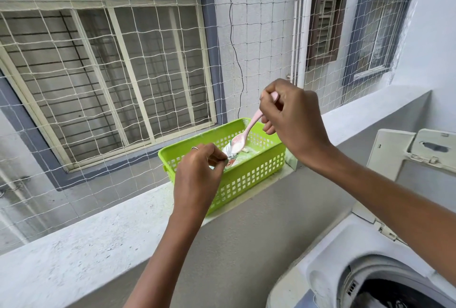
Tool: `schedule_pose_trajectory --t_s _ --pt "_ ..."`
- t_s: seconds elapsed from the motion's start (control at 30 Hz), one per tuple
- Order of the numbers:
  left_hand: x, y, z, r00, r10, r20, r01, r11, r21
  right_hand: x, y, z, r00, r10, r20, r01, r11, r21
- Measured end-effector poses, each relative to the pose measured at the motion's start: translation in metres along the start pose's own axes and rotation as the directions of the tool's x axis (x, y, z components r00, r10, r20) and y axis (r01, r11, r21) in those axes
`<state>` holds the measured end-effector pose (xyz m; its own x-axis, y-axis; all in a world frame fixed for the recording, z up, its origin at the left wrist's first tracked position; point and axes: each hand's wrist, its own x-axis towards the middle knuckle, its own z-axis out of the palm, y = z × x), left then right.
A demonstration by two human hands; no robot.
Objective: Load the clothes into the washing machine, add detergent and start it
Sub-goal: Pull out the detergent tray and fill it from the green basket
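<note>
Hidden: most of the detergent packet (230,158) sits down inside the green basket (246,177), behind its slotted wall; only a white top edge and a scrap of red lettering show, too cut off to read.
Hard to tell: the tips of the left hand (197,172) cover the packet's mouth, so how wide it gapes is unclear.
Cut off: the washing machine (357,275) is clipped by the bottom and right edges; just part of its round opening shows, with something dark inside that I cannot make out.
Left grip: fingers and thumb together, pinching the packet's top edge just below and left of the spoon bowl. 1 ring shows on a finger.
Right grip: the right hand (293,120) has its fingers curled round the handle end of the pink spoon (246,132), clamped on it; the very end of the handle is lost in the fist.
Spoon axis: long axis slants from the right grip, up and right, down and left to the bowl, which lies at the packet's mouth heaped with white powder.
Spoon place: between the 2 grips, over the basket's inside.
Basket: stands on the grey ledge (98,228), below both grips, long side running left to right and away.
Machine place: low and right of the right grip, lid (417,152) raised behind it.
Beyond: white netting (123,61) stretches past the ledge, ahead of both grips.
</note>
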<state>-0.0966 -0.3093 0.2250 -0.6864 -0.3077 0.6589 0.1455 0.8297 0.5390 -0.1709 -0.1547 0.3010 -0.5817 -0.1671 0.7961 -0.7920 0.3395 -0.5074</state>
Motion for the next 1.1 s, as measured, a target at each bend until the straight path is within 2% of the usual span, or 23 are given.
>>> schedule_pose_trajectory --t_s 0.13,0.33,0.4,0.53,0.7,0.9,1.1 --pt "0.0 0.0 0.0 1.0 -0.008 -0.009 0.008 1.0 0.001 -0.009 0.0 0.0 0.999 -0.041 -0.027 0.04 0.999 -0.024" --pt "0.0 0.001 0.0 1.0 -0.016 -0.006 0.016 1.0 -0.011 -0.019 -0.001 0.003 0.994 -0.105 0.02 0.107 0.987 -0.123" --pt "0.0 0.001 0.0 1.0 -0.018 -0.005 0.018 1.0 -0.017 -0.02 0.0 0.008 0.998 -0.046 0.042 0.049 0.996 -0.075" --pt "0.0 0.002 0.0 1.0 -0.016 0.001 0.016 1.0 -0.02 -0.02 0.012 0.017 0.976 0.2 0.087 -0.21 0.97 0.126" --pt "0.0 0.001 0.0 1.0 -0.014 0.003 0.014 1.0 -0.01 -0.027 0.025 0.033 0.916 0.337 0.215 -0.375 0.911 0.17" --pt "0.001 0.0 0.001 1.0 -0.02 0.008 0.02 1.0 -0.004 -0.027 0.032 0.032 0.875 0.394 0.28 -0.465 0.846 0.263" --pt "0.001 0.0 0.001 1.0 -0.027 0.005 0.027 1.0 0.001 -0.023 0.035 0.013 0.925 0.352 0.141 -0.378 0.886 0.267"
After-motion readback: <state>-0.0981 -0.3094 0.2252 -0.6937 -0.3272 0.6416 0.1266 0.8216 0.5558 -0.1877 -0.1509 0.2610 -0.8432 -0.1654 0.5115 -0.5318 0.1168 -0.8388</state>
